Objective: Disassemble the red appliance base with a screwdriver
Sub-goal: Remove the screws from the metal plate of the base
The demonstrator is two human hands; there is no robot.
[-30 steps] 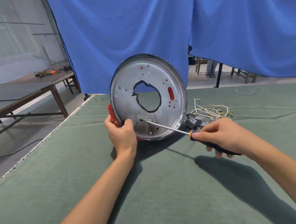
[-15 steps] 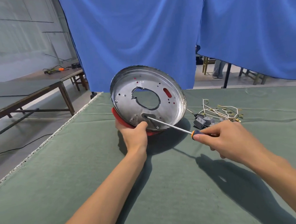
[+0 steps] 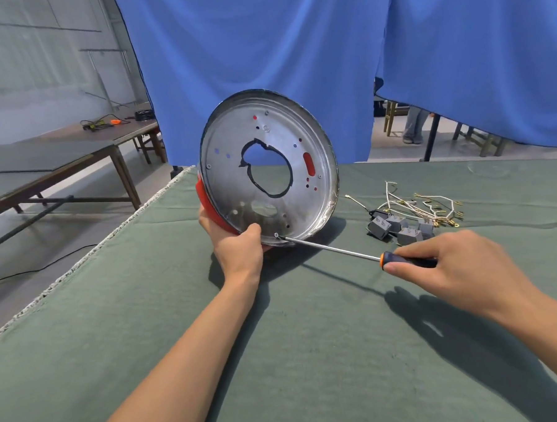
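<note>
The red appliance base stands tilted on its edge on the green table, its round silver metal plate with a ragged middle hole facing me. My left hand grips the lower left rim, thumb over the metal lip. My right hand holds the dark, orange-collared handle of a screwdriver. Its long steel shaft runs up and left, and the tip sits on a screw near the plate's bottom rim.
A heap of loose wires and several small grey parts lies right of the base. The green cloth table ends at a frayed left edge. Blue curtains hang behind; a wooden bench stands at far left.
My left hand has tipped the base up more upright and turned it. The screwdriver tip moved from the plate's inner slot to a screw at the bottom rim.
</note>
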